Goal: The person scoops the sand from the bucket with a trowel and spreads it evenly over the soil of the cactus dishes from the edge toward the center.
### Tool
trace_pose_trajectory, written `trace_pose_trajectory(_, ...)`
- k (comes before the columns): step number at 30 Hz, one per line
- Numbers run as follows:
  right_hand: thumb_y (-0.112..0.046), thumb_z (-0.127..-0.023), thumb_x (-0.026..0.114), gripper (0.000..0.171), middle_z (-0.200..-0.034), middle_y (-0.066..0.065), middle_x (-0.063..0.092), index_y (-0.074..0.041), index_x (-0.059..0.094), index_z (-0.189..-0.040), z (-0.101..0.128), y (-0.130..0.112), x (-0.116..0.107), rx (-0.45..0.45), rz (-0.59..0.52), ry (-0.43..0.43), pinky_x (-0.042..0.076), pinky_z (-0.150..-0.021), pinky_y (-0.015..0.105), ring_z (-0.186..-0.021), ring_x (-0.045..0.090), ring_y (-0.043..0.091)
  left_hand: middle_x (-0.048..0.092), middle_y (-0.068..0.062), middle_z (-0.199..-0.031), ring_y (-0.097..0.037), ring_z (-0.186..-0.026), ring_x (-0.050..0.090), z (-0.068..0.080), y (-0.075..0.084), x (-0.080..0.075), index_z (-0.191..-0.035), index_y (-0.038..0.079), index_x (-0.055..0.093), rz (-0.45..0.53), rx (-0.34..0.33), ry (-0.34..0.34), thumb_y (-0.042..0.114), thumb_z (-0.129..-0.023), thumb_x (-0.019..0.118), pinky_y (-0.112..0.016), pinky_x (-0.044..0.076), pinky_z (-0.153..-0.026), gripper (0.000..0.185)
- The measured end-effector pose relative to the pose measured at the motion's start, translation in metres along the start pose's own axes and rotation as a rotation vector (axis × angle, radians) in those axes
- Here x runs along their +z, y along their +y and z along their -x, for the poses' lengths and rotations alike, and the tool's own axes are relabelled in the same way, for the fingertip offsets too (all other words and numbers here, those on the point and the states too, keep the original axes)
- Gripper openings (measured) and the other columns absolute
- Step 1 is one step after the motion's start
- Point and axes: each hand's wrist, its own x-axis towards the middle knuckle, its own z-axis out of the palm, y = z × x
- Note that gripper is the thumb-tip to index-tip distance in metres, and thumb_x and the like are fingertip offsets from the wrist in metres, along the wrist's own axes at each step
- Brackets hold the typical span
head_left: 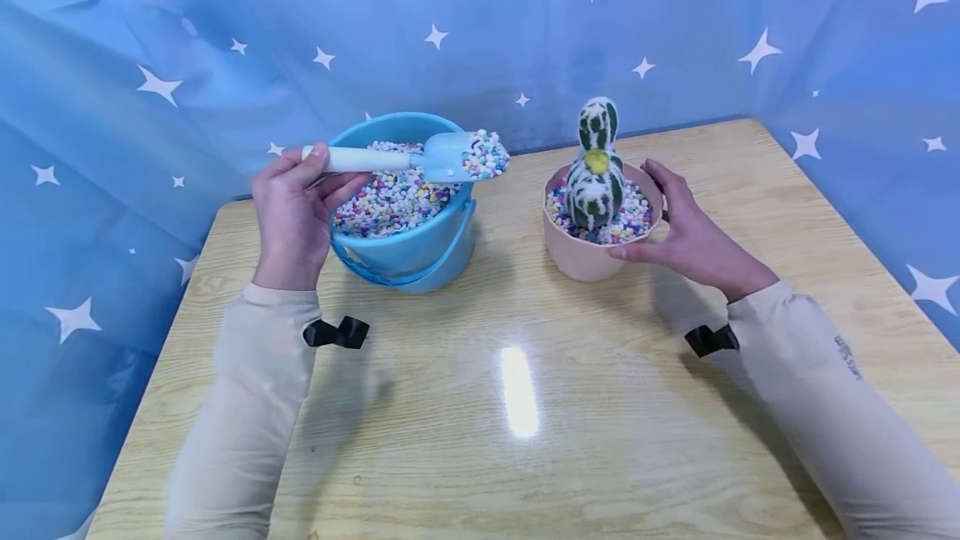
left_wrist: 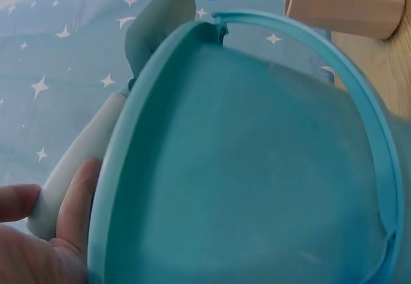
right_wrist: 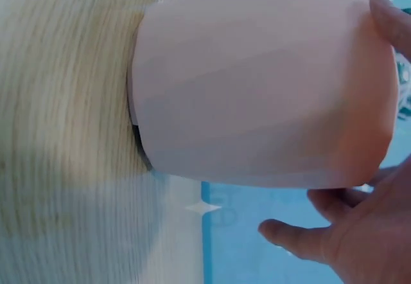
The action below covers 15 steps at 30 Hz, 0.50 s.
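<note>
A blue star-print backdrop [head_left: 465, 15] encloses the wooden table [head_left: 525, 407]. Far left stands the blue bucket [head_left: 408, 252] of pebbles; right of it, the pink pot [head_left: 581, 261] holding a cactus [head_left: 595, 169]. The right hand [head_left: 686, 236] cups the pot rim, fingers loosely curved. The left hand [head_left: 292, 215] grips the loaded scoop [head_left: 442, 158] over the bucket. Judged step: transfer; the next move calls for level carriage rightward to the pot.

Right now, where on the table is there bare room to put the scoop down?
The wide front of the table, between the two sleeves, is bare. So is the strip between the blue bucket and the pink pot. Behind both it is crowded against the curtain.
</note>
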Motion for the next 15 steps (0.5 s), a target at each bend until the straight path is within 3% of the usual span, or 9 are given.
trace_pose_trajectory(4, -0.016, -0.079, 0.085, 0.119, -0.159, 0.013, 0.000, -0.016, -0.005, -0.157, 0.001, 0.000, 0.001, -0.003, 0.007, 0.013, 0.014, -0.115, 0.064, -0.144, 0.006, 0.037, 0.065, -0.025, -0.100, -0.032, -0.073, 0.072, 0.000, -0.001, 0.009, -0.096, -0.011, 0.060, -0.021, -0.030, -0.014, 0.003, -0.096, 0.063, -0.043, 0.059, -0.079, 0.014)
trace_pose_trajectory(8, -0.024, -0.077, 0.088, 0.122, -0.155, 0.018, 0.003, -0.013, -0.003, -0.157, 0.001, -0.003, 0.005, -0.001, 0.051, 0.045, 0.018, -0.113, 0.065, -0.141, 0.011, 0.041, 0.065, -0.025, -0.099, -0.032, -0.073, 0.072, -0.001, -0.001, 0.016, -0.097, -0.011, 0.060, -0.020, -0.053, -0.009, 0.001, -0.095, 0.063, -0.042, 0.059, -0.079, 0.013)
trace_pose_trajectory(15, -0.029, -0.078, 0.086, 0.122, -0.159, 0.014, -0.001, -0.018, -0.005, -0.157, 0.003, -0.006, 0.005, -0.012, 0.062, 0.020, 0.016, -0.112, 0.068, -0.144, 0.003, 0.037, 0.064, -0.024, -0.098, -0.032, -0.074, 0.072, -0.002, -0.004, 0.023, -0.094, -0.011, 0.060, -0.052, -0.068, -0.022, 0.001, -0.096, 0.062, -0.043, 0.060, -0.078, 0.012)
